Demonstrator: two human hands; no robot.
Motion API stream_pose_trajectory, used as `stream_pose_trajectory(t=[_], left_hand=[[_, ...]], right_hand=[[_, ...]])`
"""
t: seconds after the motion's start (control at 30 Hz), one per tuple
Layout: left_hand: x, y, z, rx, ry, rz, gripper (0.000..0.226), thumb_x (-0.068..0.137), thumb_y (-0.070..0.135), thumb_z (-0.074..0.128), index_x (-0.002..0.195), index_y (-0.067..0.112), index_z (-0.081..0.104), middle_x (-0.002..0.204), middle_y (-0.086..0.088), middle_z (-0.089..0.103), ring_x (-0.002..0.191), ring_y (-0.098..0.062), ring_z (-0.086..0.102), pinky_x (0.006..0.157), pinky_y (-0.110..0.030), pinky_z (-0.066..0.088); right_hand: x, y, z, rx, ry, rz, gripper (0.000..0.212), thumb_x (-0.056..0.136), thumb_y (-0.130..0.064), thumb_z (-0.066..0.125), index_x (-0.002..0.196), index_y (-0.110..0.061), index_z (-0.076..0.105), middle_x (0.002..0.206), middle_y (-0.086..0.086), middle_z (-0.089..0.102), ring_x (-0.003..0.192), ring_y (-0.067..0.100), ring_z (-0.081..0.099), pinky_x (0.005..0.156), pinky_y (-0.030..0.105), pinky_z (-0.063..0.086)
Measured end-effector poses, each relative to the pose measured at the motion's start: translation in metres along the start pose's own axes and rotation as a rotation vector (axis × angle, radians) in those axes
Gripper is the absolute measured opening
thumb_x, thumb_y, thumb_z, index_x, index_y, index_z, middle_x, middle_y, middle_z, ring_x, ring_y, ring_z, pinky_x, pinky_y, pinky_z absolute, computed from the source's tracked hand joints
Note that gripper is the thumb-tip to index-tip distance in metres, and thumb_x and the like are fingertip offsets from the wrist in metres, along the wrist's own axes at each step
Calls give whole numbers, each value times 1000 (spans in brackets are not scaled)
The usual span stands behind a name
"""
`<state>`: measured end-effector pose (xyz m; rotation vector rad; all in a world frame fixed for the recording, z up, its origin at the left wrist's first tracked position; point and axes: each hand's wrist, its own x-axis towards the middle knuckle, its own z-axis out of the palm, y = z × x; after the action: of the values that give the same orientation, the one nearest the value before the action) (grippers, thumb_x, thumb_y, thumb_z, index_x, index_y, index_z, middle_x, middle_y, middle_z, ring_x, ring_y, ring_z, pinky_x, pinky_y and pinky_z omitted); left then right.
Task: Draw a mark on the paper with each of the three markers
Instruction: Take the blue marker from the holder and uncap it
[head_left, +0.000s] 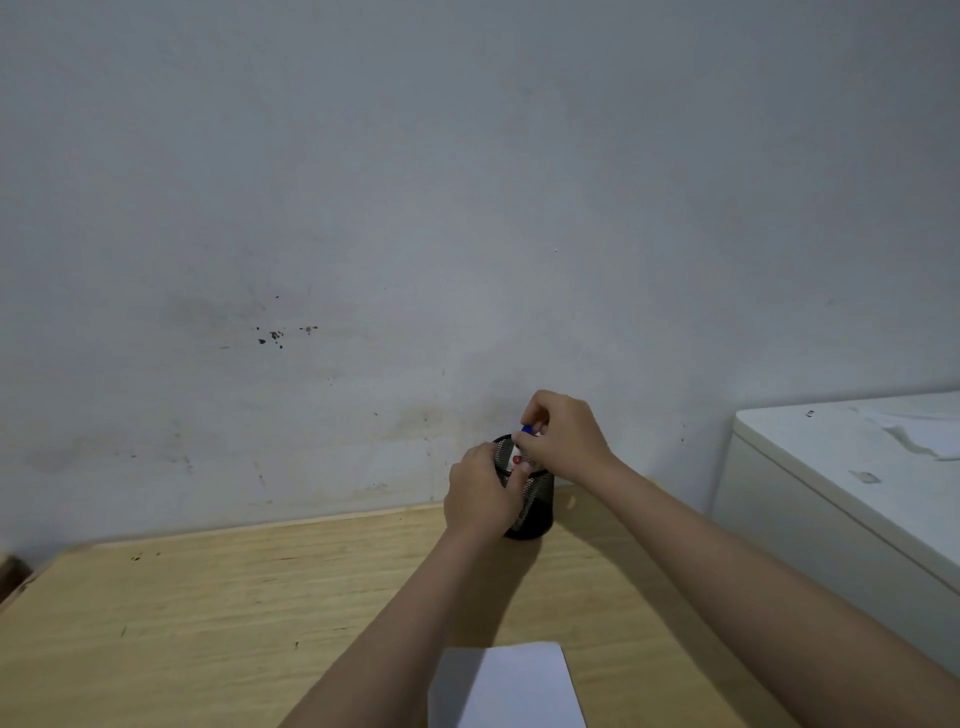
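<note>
A black mesh pen cup (537, 506) stands at the far edge of the wooden table, against the wall. My left hand (480, 496) is wrapped around its left side. My right hand (563, 434) is over the cup's mouth, fingers pinched on a blue-capped marker (527, 429) that sticks up from it. A red-capped marker (517, 460) shows inside the cup between my hands; any third marker is hidden. A white sheet of paper (511, 686) lies near the table's front edge, between my forearms.
The wooden table (208, 613) runs left and toward me. A scuffed grey wall (467, 208) rises directly behind the cup. A white cabinet (841, 483) with some paper on top stands to the right.
</note>
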<state>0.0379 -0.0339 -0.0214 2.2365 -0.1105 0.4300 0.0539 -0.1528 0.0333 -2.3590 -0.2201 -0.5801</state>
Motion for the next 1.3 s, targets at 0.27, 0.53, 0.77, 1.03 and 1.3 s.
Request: stream_pose_trajectory(t=[0.27,0.53,0.77,1.03,1.3], left_hand=[[-39,25,-34,-602,113,-18,8,90,21,56,96,26,58,97,-4,67,88,-16,65,68,-15,48],[-81,48,-82,-901,138,81,10,84,7,65,81,14,59,73,-9,66,62,-10,59,59,-21,49],[-110,40,-109,-538,122,202,25,82,13,65,77,29,47,92,-5,73,85,-12,68,64,-27,49],[-134,36,-128,-389,99,283,25,77,16,71,88,28,52,88,16,69,82,5,64,71,-6,44],[-143,23,-143,-419,133,242,17,73,15,76,72,29,67,71,10,71,68,-8,65,66,-16,50]], right_hand=[[-42,-26,-32,303,424,-221,11,74,-1,74,78,-11,72,78,3,63,69,13,66,65,29,56],[-130,-41,-20,524,326,-290,17,70,6,77,75,-10,75,78,2,69,77,9,67,64,25,57],[-138,-63,-35,682,341,-62,12,78,-15,76,81,-26,71,72,-7,69,64,-1,61,60,15,50],[-136,-90,-36,791,225,55,40,83,-31,71,76,8,64,74,38,61,61,24,52,59,47,49],[-146,-98,-33,867,97,75,21,84,-27,70,75,-8,69,53,-9,62,48,3,55,50,21,47]])
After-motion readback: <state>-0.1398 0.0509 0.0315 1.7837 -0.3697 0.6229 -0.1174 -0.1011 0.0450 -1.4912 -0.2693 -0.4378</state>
